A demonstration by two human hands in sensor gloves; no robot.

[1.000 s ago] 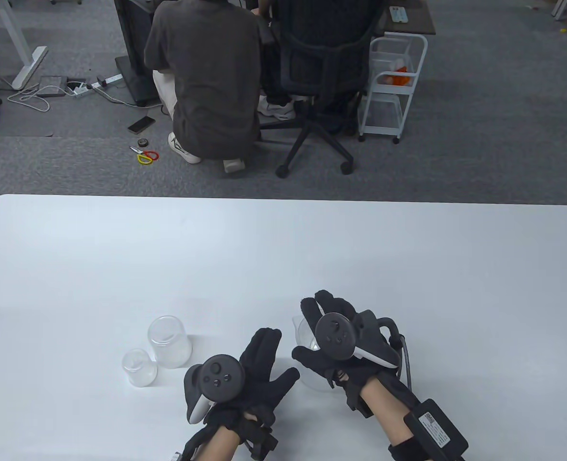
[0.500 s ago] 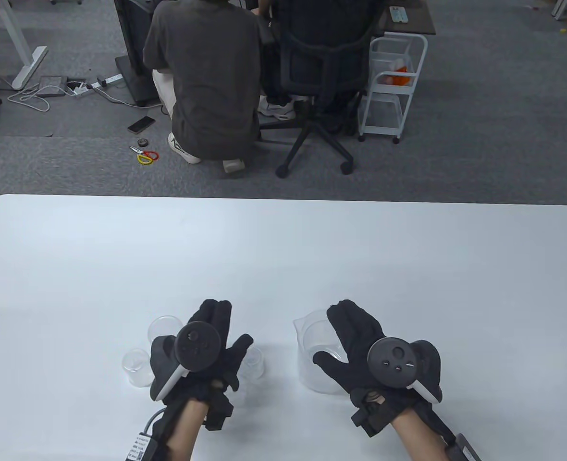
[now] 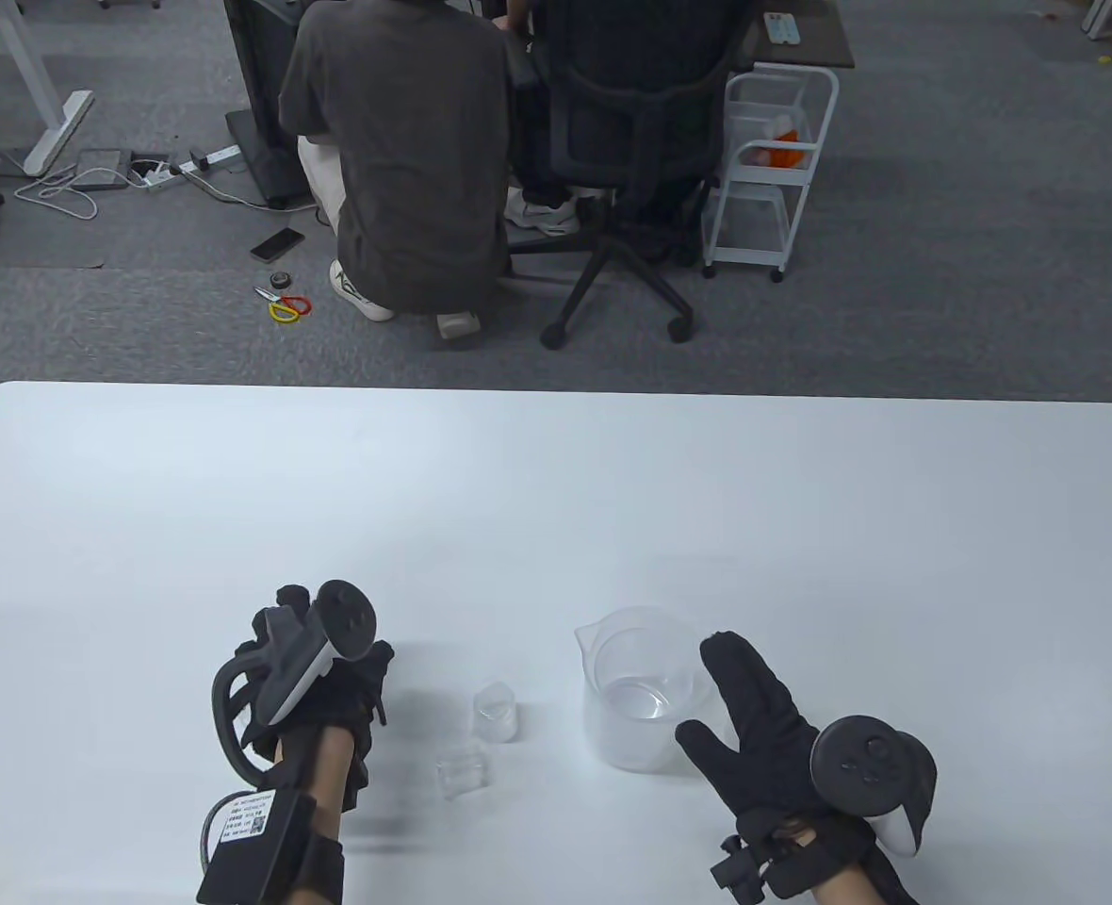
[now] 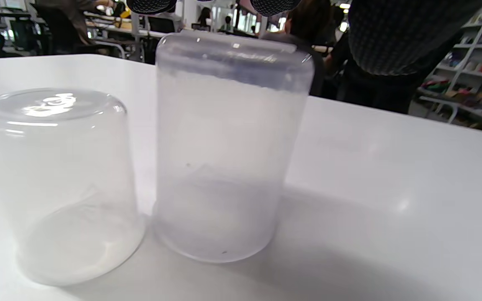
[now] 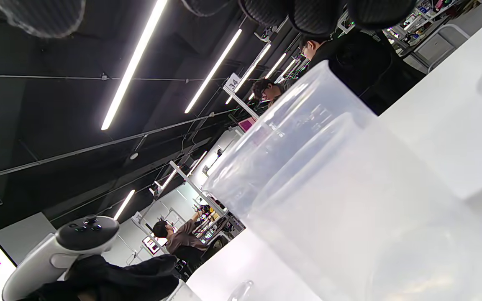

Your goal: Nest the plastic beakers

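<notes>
On the white surface (image 3: 556, 509), toward its near edge, a large clear beaker (image 3: 641, 688) is seen standing upright, spout at the far left. The right hand (image 3: 773, 745) is laid beside it, fingers (image 3: 740, 674) extended and released, nothing grasped. Two small beakers (image 3: 497, 709) (image 3: 462, 773) are seen between the hands. Two inverted beakers, a shorter one (image 4: 57, 184) and a taller one (image 4: 228, 142), are shown just beside each other under the left hand (image 3: 316, 674); whether its fingers (image 4: 151, 5) grip the taller one cannot be told.
</notes>
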